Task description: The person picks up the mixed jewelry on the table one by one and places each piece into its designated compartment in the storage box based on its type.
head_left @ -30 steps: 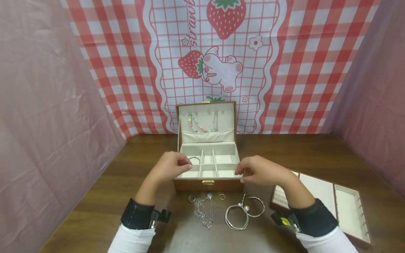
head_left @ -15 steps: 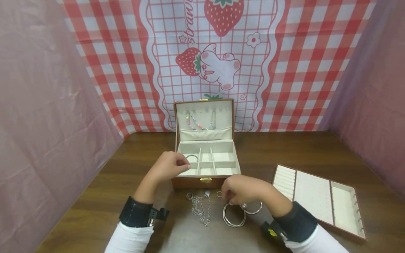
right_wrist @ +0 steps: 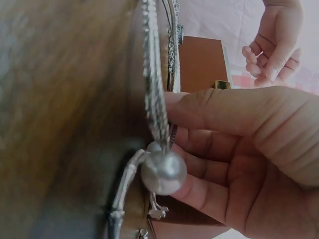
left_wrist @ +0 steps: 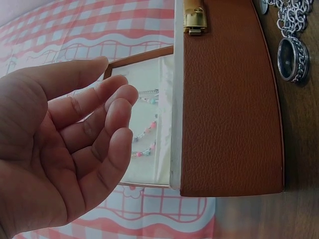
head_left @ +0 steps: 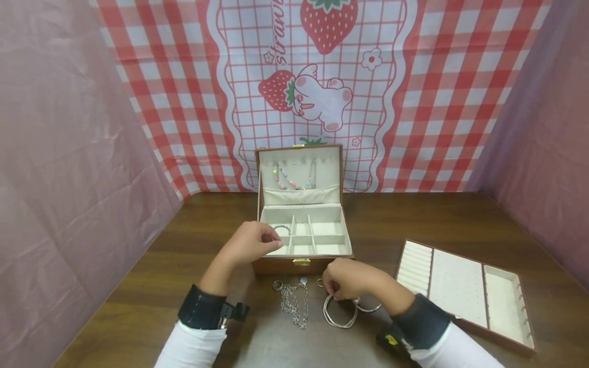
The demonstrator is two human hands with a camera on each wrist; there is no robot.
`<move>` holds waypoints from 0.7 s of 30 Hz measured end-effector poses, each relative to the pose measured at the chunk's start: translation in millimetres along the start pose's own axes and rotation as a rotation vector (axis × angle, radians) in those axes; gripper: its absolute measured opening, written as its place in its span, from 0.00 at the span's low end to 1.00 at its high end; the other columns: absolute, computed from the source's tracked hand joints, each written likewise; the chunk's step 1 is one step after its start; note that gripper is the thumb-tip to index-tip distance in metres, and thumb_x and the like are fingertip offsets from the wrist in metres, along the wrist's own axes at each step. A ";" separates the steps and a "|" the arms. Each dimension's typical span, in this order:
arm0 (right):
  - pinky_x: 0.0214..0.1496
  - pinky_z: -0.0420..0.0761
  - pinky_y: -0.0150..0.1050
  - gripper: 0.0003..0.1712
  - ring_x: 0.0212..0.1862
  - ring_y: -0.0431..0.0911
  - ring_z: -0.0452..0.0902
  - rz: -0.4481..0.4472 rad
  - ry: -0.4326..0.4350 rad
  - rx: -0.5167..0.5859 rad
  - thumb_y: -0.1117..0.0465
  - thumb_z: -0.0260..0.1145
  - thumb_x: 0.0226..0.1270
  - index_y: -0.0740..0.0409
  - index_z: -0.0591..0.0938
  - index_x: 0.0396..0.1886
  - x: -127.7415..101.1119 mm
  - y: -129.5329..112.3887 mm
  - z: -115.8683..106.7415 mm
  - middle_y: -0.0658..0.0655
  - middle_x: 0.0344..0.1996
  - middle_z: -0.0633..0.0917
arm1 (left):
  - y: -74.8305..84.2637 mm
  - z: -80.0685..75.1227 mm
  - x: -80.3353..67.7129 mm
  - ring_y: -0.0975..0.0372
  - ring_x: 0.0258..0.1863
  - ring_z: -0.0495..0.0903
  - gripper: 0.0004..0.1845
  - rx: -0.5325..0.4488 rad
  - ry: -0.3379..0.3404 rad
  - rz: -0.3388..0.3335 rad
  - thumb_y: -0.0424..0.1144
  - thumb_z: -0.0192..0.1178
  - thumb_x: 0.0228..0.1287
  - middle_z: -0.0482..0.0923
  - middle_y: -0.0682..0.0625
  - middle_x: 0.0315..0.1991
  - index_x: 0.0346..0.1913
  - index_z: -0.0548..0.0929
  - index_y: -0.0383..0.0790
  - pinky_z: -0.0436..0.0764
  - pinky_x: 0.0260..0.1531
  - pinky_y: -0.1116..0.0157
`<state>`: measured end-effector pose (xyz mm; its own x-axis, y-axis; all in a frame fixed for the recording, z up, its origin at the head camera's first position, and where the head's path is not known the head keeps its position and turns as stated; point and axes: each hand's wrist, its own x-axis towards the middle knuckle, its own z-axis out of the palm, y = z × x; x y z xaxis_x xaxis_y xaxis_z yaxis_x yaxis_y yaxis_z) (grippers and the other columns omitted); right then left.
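Note:
My right hand (head_left: 353, 279) pinches the upper edge of a silver multi-strand bracelet (head_left: 339, 326) on the table. In the right wrist view, its strands run past the thumb to a large pearl bead (right_wrist: 164, 173) near the fingers. A second silver bangle (head_left: 369, 309) lies right beside it, partly hidden by the hand. My left hand (head_left: 246, 245) hovers at the front left of an open brown jewelry box (head_left: 276, 266). Its fingers are loosely curled and hold nothing, as the left wrist view shows. A dark beaded bracelet (head_left: 282, 227) lies in the box's back left compartment.
In front of the box lie a silver chain (head_left: 290, 306), a silver ring (head_left: 277, 285) and a thin ring (head_left: 320, 282). A divided cream tray (head_left: 460, 281) stands at right. A colorful beaded necklace (head_left: 286, 179) hangs inside the raised lid.
My right hand has moved down and left from the box's front right corner to the silver bracelet and taken hold of its edge. The left hand has stayed nearly in place.

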<state>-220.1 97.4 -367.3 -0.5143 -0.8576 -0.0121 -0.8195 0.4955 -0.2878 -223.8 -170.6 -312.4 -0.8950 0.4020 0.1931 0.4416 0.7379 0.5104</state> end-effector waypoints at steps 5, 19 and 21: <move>0.26 0.70 0.27 0.14 0.22 0.32 0.66 -0.026 0.034 0.006 0.74 0.70 0.42 0.50 0.78 0.17 -0.7 0.2 -3.6 0.39 0.16 0.72 | -0.6 1.7 -0.1 0.66 0.25 0.72 0.06 -0.004 -0.001 -0.014 0.40 0.67 0.60 0.77 0.57 0.21 0.33 0.88 0.40 0.74 0.27 0.66; 0.30 0.79 0.33 0.09 0.27 0.33 0.74 -0.020 0.411 0.265 0.69 0.72 0.56 0.52 0.81 0.26 -8.2 -3.2 -36.3 0.40 0.22 0.79 | 14.1 6.2 0.2 0.64 0.30 0.79 0.09 -0.313 -0.027 0.034 0.40 0.64 0.64 0.84 0.50 0.31 0.39 0.87 0.37 0.81 0.33 0.65; 0.30 0.80 0.35 0.08 0.27 0.34 0.75 0.019 0.510 0.286 0.69 0.72 0.56 0.52 0.82 0.27 -8.8 -5.3 -39.7 0.41 0.22 0.80 | 18.5 8.4 0.4 0.63 0.32 0.81 0.11 -0.401 -0.035 0.033 0.40 0.65 0.64 0.84 0.48 0.33 0.41 0.86 0.35 0.82 0.35 0.64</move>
<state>-221.2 107.8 -327.6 -0.6429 -0.6388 0.4227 -0.7447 0.3919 -0.5402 -215.5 -152.2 -309.9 -0.8752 0.4453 0.1893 0.4039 0.4569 0.7925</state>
